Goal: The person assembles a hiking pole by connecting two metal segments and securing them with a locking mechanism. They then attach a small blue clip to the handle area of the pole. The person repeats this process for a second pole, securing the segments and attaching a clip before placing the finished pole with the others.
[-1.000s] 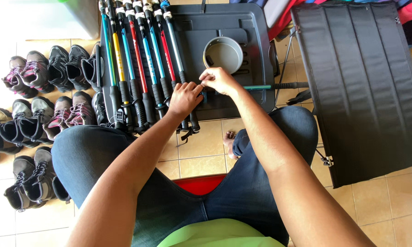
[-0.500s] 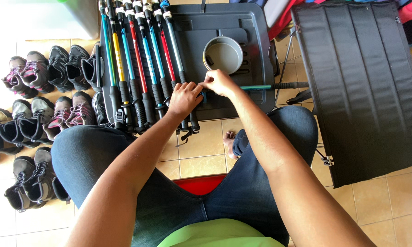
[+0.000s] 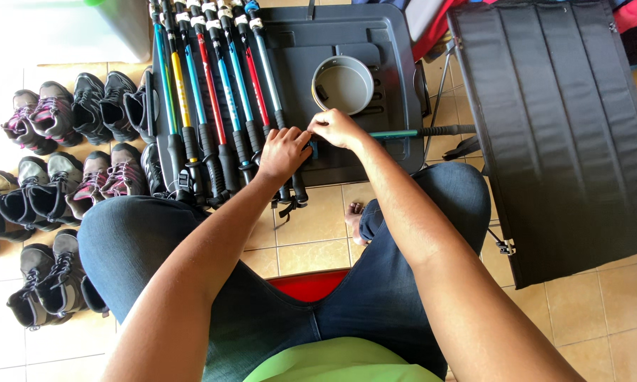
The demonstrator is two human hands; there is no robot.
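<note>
I sit on a red stool point(image 3: 311, 284), knees in jeans spread over the tiled floor point(image 3: 311, 233). My left hand point(image 3: 284, 152) and my right hand point(image 3: 336, 129) meet, fingers pinched together on the green trekking pole point(image 3: 403, 132) lying crosswise on the dark plastic lid point(image 3: 396, 85). Beyond sit a grey pot point(image 3: 343, 83) and a row of upright poles point(image 3: 212, 92); hiking boots point(image 3: 57, 163) line the left.

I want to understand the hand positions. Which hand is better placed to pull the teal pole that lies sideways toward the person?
Probably the right hand: it already pinches the near end of the teal pole, whose shaft runs out to its side. The left hand rests beside it, over the row of poles.
</note>
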